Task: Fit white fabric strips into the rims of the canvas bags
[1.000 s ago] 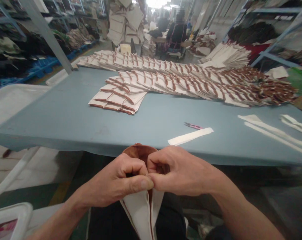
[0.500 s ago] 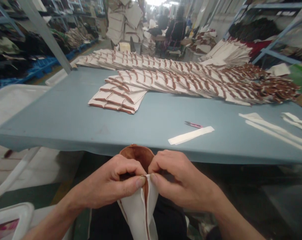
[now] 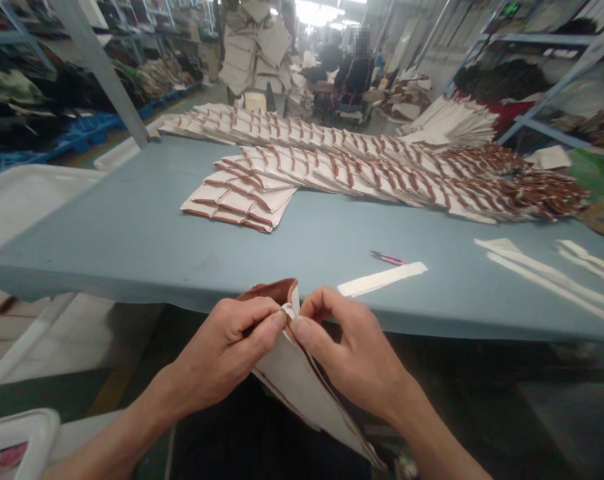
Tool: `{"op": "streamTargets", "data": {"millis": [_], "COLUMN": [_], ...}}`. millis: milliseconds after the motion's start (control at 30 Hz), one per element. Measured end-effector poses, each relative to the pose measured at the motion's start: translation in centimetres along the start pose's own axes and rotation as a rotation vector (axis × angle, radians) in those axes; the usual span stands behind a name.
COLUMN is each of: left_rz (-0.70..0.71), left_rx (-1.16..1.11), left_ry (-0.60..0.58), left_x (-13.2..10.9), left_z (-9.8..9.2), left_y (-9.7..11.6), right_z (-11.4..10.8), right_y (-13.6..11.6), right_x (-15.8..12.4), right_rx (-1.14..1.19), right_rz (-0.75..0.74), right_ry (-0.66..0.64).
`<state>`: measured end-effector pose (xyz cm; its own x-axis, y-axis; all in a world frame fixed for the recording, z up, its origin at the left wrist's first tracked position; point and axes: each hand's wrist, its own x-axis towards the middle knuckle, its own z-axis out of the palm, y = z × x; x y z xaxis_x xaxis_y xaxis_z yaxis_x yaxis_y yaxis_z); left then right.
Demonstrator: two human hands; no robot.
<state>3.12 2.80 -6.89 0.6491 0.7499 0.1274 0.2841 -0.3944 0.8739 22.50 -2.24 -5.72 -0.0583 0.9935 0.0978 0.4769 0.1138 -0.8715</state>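
Note:
Between my hands, just off the table's front edge, is a white fabric piece [image 3: 295, 377] with a brown lining and brown edging. Its lower part hangs down to the right over my lap. My left hand [image 3: 232, 343] pinches its upper edge between thumb and forefinger. Close beside it, my right hand [image 3: 349, 350] pinches the same edge, thumb against the cloth. A small white flap and the brown inside stand up above the fingertips. On the table beyond lie pink-handled thread snips [image 3: 388, 258] and a white strip [image 3: 382, 280].
Overlapping rows of white, brown-edged fabric pieces [image 3: 332, 170] cover the far side of the blue table [image 3: 107, 233]. More white strips [image 3: 547, 270] lie at right. A white tub [image 3: 19, 433] stands at lower left. Shelves flank the room, and a person [image 3: 355, 73] sits at the back.
The fabric piece has tilted, its lower end swinging to the right. Both hands have moved up slightly toward the table, still pinching the edge.

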Motion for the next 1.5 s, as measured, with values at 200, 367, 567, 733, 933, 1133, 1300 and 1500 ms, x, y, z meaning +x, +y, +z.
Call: {"op": "streamTargets", "data": {"millis": [200,367,567,733,933,1133,1300,1500], "left_rz": [-0.024,-0.175,-0.334,-0.266,-0.171,-0.034,-0.048,-0.332], "left_rx": [-0.02,-0.156,-0.224,0.071,0.038,0.115,0.042,-0.047], "left_ry": [0.148,0.19,0.114,0.127,0.201,0.123,0.14,-0.01], "left_x": [-0.9,-2.0,-2.7,-2.1,-1.4,-1.3,-0.6,3.6], "left_z": [1.9,3.3,4.1,4.9,6.4,7.3,8.8,10.7], "left_y": [-0.9,-2.2,-3.5,-3.2,-3.6,-5.6,-5.5,-4.5], "right_z": [2.1,3.4,5.1,6.3,5.8,5.1,5.5,4.2], "right_y": [1.3,2.3,3.2,4.4,4.8,6.9,9.1,12.9], "right_x": [-0.7,-2.6,-5.4,-5.8,-5.4,-6.1,-6.4,-5.7], "right_rx": [-0.022,0.086,0.086,-0.211,-0.285,-0.176,0.036,0.038], "right_rz": [0.15,0.196,0.157,0.081,0.044,0.08,-0.015,0.106], "right_ry": [-0.01,-0.055,0.008,0.163,0.307,0.184,0.317,0.307]}}
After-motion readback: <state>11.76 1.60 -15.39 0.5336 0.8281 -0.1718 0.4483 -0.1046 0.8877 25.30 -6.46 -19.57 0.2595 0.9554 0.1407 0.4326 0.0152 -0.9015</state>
